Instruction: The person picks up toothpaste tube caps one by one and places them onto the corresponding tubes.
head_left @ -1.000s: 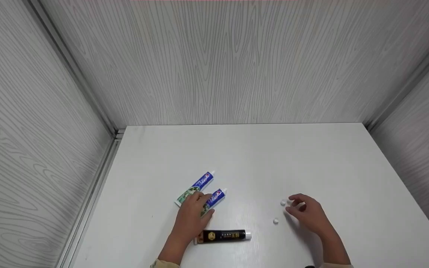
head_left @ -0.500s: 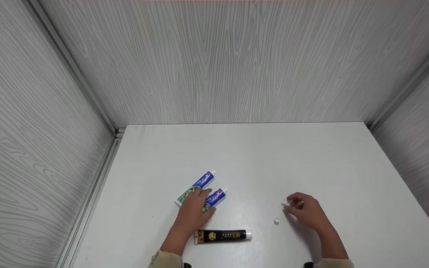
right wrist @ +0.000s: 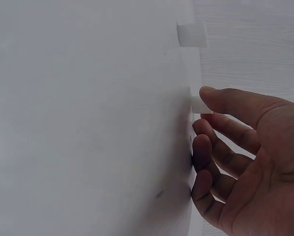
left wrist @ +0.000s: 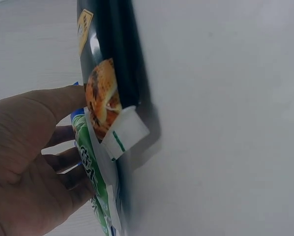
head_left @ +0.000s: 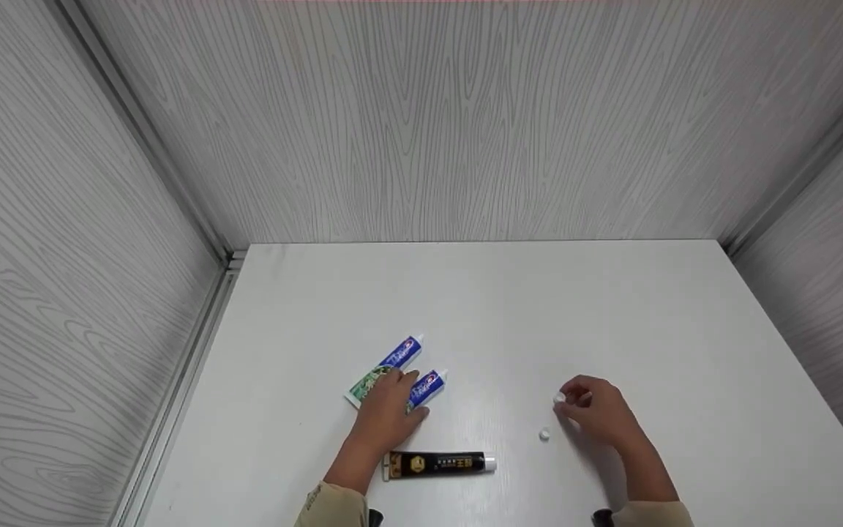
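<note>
Pinching: a white cap (head_left: pixel 560 397) is being pinched between the thumb and index finger of the right hand (head_left: pixel 601 410), right of centre in the lower half of the head view.
Change at the cap: the gap seen between fingertips and cap one second ago is no longer being kept; the cap is now being touched and partly covered.
Loose cap: a second cap (head_left: pixel 544 435) is being left on the white table (head_left: pixel 509 307), just below the pinched one in the head view and at upper right in the right wrist view; its place is being kept.
Left hand: the left hand (head_left: pixel 385 417) is being rested, thumb spread away from the fingers, over the lower blue-and-green tube (head_left: pixel 427 388) and the near edge of the upper blue-and-green tube (head_left: pixel 401 355), left of the lower centre.
Change at the tubes: hardly any shift is being shown by either tube.
Black tube: the black tube (head_left: pixel 440 463) is being left lying level at bottom centre, its white end being pointed to the right.
Sleeves: more of both beige sleeves (head_left: pixel 334 506) is being shown at the bottom edge than a second ago.
</note>
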### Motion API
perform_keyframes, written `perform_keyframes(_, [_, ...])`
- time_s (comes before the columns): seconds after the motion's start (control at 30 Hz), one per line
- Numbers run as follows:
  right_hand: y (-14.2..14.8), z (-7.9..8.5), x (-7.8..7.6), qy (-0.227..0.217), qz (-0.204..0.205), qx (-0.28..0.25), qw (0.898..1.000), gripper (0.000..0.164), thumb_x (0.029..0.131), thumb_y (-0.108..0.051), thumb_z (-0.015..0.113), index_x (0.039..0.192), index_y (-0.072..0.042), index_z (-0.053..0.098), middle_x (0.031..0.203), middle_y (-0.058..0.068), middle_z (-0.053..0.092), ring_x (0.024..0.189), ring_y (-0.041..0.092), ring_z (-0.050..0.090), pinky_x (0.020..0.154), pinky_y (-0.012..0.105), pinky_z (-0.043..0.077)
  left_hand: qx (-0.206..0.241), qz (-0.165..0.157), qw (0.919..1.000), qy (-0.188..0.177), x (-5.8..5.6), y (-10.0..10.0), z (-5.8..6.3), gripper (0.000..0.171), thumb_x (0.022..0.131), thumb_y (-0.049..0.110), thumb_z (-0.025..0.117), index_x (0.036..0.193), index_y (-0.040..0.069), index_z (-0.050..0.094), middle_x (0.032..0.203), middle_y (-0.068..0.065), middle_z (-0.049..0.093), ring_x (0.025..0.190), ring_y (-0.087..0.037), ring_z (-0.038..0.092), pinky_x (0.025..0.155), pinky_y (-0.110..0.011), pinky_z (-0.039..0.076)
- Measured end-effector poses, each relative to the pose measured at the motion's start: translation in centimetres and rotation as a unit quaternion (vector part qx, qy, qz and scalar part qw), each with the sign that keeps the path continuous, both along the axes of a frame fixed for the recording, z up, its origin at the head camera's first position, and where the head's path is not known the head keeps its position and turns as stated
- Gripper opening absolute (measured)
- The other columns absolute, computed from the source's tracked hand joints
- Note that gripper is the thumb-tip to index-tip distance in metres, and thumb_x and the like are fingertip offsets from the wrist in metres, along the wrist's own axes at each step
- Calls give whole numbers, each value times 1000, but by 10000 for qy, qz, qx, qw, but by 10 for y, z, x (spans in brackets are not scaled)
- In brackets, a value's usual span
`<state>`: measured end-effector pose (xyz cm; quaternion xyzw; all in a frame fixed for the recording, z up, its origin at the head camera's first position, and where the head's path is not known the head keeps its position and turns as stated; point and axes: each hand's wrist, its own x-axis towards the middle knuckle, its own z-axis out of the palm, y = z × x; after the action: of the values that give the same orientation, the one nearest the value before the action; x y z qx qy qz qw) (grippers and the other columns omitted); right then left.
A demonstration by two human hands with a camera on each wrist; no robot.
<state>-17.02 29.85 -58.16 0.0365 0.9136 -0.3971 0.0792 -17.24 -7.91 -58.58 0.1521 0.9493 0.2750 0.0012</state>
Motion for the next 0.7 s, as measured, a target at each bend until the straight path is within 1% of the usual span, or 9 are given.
perform_keyframes(0.17, [-1, 1, -1, 6, -4, 25, 10000, 14, 93, -16, 81, 104, -10, 75, 95, 4, 68, 87, 19, 61, 71, 32, 50, -89, -42, 9999, 45, -3, 2, -3, 57, 94, 25, 82, 142, -1, 64, 123, -16, 65, 109, -27, 64, 98, -47, 55])
perform_keyframes(0.3, [-2, 1, 0, -37, -64, -56, 10000, 15, 93, -18, 82, 104, -10, 75, 97, 5, 68, 87, 19, 61, 70, 32, 50, -156, -72, 9998, 85, -4, 3, -2, 54, 94, 25, 82, 139, -1, 65, 122, -17, 65, 110, -28, 64, 97, -48, 55])
perform_keyframes(0.5, [-3, 2, 6, -54, -40, -186, 9998, 17, 93, -22, 82, 104, -12, 74, 98, 4, 69, 87, 18, 63, 69, 31, 51, -156, -30, 9999, -8, -3, 4, -1, 51, 96, 24, 80, 139, 0, 65, 125, -17, 66, 115, -31, 64, 100, -50, 54])
perform_keyframes(0.7, [-4, 6, 10, 77, -116, -211, 9997, 21, 92, -27, 84, 100, -12, 72, 100, 4, 72, 87, 18, 64, 70, 31, 52, -169, -16, 9998, -76, -4, 5, 1, 48, 97, 22, 79, 138, 2, 66, 123, -16, 66, 113, -30, 64, 98, -50, 55])
